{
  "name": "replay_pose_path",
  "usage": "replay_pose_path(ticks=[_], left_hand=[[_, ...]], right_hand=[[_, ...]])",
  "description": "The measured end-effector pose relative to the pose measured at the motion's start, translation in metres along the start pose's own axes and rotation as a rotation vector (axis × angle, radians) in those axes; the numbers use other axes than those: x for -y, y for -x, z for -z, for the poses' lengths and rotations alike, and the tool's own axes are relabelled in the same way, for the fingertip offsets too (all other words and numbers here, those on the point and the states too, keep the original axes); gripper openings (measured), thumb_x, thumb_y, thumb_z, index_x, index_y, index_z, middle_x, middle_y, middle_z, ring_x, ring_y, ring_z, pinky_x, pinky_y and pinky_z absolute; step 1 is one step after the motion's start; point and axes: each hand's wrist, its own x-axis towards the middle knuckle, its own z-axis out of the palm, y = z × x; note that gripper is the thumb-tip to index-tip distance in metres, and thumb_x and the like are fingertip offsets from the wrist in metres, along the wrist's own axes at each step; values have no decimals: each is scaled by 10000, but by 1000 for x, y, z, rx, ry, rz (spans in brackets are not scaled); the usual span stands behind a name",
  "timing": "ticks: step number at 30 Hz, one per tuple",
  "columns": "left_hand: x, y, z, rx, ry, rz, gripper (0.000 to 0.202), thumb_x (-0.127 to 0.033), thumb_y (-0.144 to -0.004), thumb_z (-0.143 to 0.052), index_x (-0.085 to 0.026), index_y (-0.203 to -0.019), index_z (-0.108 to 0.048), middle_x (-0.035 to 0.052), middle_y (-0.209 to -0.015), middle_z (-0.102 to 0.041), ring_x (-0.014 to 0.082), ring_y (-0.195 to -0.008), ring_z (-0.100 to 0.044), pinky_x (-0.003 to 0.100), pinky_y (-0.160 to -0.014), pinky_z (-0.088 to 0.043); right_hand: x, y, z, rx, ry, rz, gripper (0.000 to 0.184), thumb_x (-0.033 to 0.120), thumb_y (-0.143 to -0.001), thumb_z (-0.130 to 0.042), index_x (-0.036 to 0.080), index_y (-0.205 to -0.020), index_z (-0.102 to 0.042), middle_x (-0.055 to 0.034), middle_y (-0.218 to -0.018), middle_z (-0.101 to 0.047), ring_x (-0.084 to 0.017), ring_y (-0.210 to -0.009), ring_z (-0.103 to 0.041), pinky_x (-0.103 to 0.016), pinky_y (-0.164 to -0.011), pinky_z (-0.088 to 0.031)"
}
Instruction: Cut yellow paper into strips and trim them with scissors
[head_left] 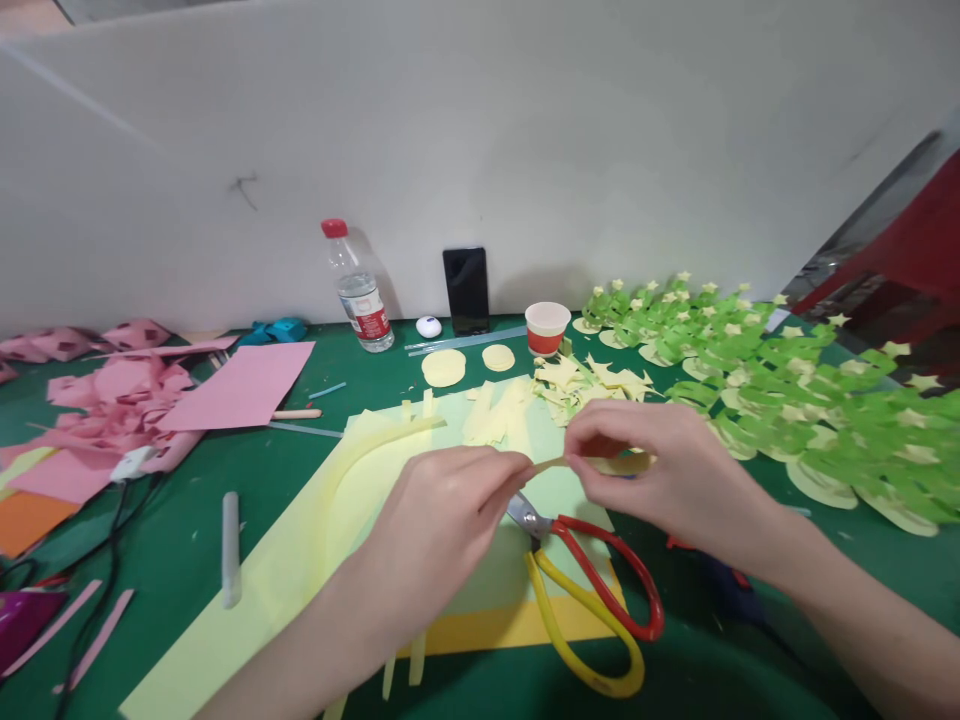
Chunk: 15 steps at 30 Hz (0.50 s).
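Observation:
A narrow pale yellow paper strip (550, 466) stretches between my two hands above the stacked paper. My left hand (457, 505) pinches one part of it, thumb against fingers. Just to the right, my right hand (645, 450) pinches the strip too, and its end shows past the fingers. Below them lie scissors (592, 590) with one red and one yellow handle, the blades partly hidden by my left hand. Under these are pale green and yellow paper sheets (255, 610), with cut yellow strips (499, 412) on top. Small yellow paper stars (574, 382) are heaped behind my right hand.
Green paper trees (795, 400) with stars crowd the right side. At the back stand a water bottle (364, 300), a black phone (466, 290) and a paper cup (547, 328). Pink paper (240, 385), a glue stick (231, 550) and a cable (112, 570) lie left.

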Motion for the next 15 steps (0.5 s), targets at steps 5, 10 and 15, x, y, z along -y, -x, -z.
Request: replay_pose_path(ticks=[5,10,15], left_hand=[[4,1,22,-153,-105,-42,218,-193,-854,-430,-173,-780,-634,9,-722,-698,133,-617,-637,189,-575,-459],[12,4,38,-304,-178,48,220,-272,-837,-446,-217,-721,-625,-32,-684,-689,133,-584,-629,217,-552,-476],[21,11,50,-439,-283,133,185,-277,-823,-465,-225,-778,-636,-24,-730,-698,156,-652,-635,259,-621,-497]], right_hand=[[-9,1,24,-84,37,-59,105,164,-705,-502,199,-608,-524,-6,-648,-612,-126,-587,-558,-231,-567,-500],[-24,3,48,-211,153,-89,130,275,-686,-527,214,-572,-542,5,-575,-600,-132,-525,-571,-247,-512,-490],[-43,7,73,-453,368,-256,238,449,-705,-516,239,-598,-553,-8,-514,-575,-196,-507,-592,-343,-506,-461]])
